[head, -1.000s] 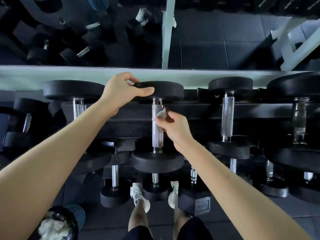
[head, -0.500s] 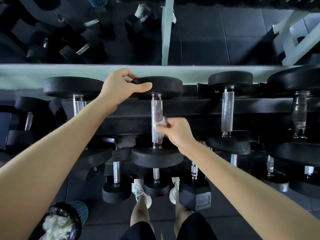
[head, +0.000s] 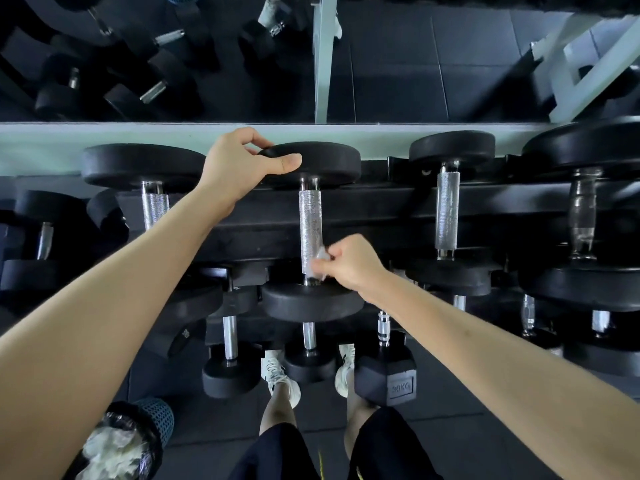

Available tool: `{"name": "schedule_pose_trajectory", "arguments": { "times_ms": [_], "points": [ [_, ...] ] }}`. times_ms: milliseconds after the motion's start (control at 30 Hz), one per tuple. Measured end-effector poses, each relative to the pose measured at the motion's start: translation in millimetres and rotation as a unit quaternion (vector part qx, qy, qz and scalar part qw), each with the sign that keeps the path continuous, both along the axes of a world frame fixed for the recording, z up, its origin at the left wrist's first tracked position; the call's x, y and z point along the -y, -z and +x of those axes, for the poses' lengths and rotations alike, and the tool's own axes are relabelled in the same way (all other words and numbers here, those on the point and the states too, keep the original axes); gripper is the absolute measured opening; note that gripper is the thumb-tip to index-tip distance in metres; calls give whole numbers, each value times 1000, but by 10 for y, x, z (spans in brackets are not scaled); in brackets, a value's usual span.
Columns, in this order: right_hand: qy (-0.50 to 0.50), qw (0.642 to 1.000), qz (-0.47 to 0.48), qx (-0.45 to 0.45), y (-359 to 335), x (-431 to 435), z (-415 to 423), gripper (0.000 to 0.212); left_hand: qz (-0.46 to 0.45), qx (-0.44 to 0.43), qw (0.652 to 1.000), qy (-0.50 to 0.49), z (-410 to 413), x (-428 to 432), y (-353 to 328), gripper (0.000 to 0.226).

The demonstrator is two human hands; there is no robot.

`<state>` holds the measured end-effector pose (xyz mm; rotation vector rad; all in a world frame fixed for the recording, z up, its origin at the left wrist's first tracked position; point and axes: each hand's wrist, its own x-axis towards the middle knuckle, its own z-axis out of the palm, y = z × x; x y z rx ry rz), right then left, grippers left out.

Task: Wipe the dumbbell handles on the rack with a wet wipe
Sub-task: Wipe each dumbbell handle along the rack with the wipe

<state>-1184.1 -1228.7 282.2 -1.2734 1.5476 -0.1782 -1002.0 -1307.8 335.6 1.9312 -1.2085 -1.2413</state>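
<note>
Wiping hand: the right hand (head: 349, 265) is pinching the wet wipe (head: 320, 259) between curled fingers and thumb, pressing it against the right side of the knurled handle (head: 310, 220).
Wipe position: it is sitting at the handle's near end, just above the near weight head (head: 311, 304), on the top tier of the rack (head: 381, 209).
Bracing hand: the left hand (head: 239, 168) is gripping the far weight head (head: 325, 161), with the thumb lying along its front rim and the fingers curling over the top.
Change: the wipe is travelling down the handle. A second ago it was near the far end and half a second ago it was midway. The left hand is staying put.
Writing: a hex dumbbell (head: 384, 372) lower down is showing "30KG" on its end face.
Bin: a mesh bin (head: 157, 415) at lower left is holding crumpled white material.
</note>
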Motion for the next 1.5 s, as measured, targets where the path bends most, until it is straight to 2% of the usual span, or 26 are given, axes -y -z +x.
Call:
{"name": "schedule_pose_trajectory", "arguments": {
  "times_ms": [100, 267, 400, 500, 567, 667, 733, 867, 933, 1067, 1167, 1200, 1267, 1333, 1367, 1467, 1500],
  "points": [
    [-70, 995, -2, -67, -39, -23, -3, 51, 0, -2, 1000, 6, 10, 5, -5, 51],
    [-62, 996, -10, -68, -93, -108, 19, 52, 1, -3, 1000, 17, 28, 7, -18, 52],
    [38, 999, -22, -17, -236, -69, -99, 31, 2, 1, 1000, 28, 23, 14, -27, 54],
    [117, 990, -72, 2, -251, 225, -8, 33, -6, 14, 999, 44, 0, 25, -41, 55],
    [128, 986, -103, 1, -174, 332, 184, 37, -8, 16, 999, 44, -9, 25, -45, 54],
    [39, 983, -158, -85, -100, 71, 258, 20, -10, 12, 999, 41, 13, 18, -32, 53],
    [3, 979, -178, -97, -109, -62, 205, 21, -14, 12, 999, 43, 24, 17, -22, 55],
    [79, 971, -202, -95, -195, 273, 376, 18, -26, 20, 998, 53, 4, 26, -33, 54],
    [47, 965, -218, -136, -187, 215, 410, 26, -24, 21, 998, 52, 19, 28, -33, 55],
    [-85, 957, -221, -169, -267, -187, 226, 38, -24, 24, 998, 59, 31, 25, -43, 54],
    [-149, 914, -304, -221, -327, 5, 161, 46, -37, 30, 997, 68, 10, 7, -80, 52],
    [-199, 879, -354, -249, -326, 104, 156, 49, -41, 33, 996, 71, 3, -1, -90, 51],
    [-343, 786, -430, -281, -256, 261, 123, 50, -42, 32, 996, 75, -6, -3, -104, 50],
    [-469, 696, -455, -298, -151, 286, 54, 45, -41, 33, 995, 79, 1, 1, -112, 50],
    [-515, 670, -445, -297, -147, 245, 33, 44, -41, 35, 995, 80, 6, 1, -107, 50],
    [-569, 664, -411, -258, -184, 134, -67, 53, -45, 41, 994, 88, 7, 0, -105, 51],
    [-567, 685, -398, -227, -191, 123, -116, 55, -45, 43, 994, 89, 8, -1, -110, 51]
  ]
}}
